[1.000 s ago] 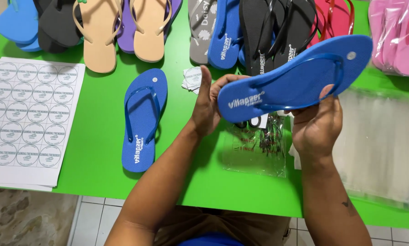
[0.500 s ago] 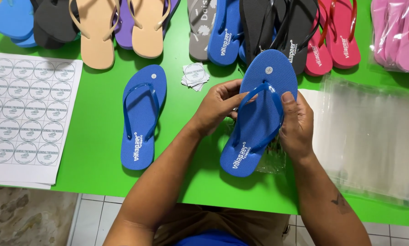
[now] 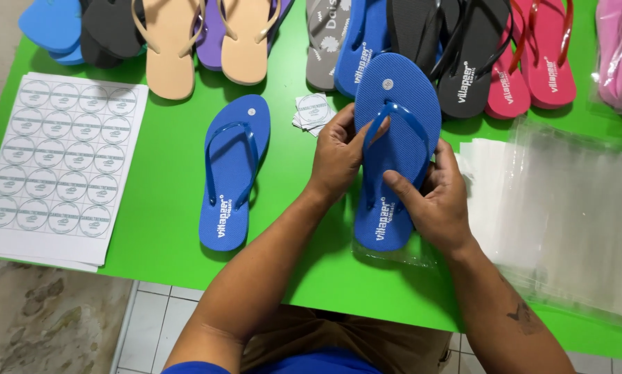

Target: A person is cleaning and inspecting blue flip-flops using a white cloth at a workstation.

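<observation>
Centrally on the green bench [image 3: 165,180], both hands hold a blue flip-flop [image 3: 399,111], its long axis running twelve to six o'clock; left hand [image 3: 338,156] fingers pinch the strap at nine, right hand [image 3: 432,201] grips at four; its mate [image 3: 231,176] lies at nine

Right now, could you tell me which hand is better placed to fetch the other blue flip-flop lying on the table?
Left. The left hand sits between the held flip-flop and the other blue flip-flop; the right hand is on the far side.

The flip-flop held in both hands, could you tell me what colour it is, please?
Blue flip-flop, strap blue too; the head view shows it.
</observation>
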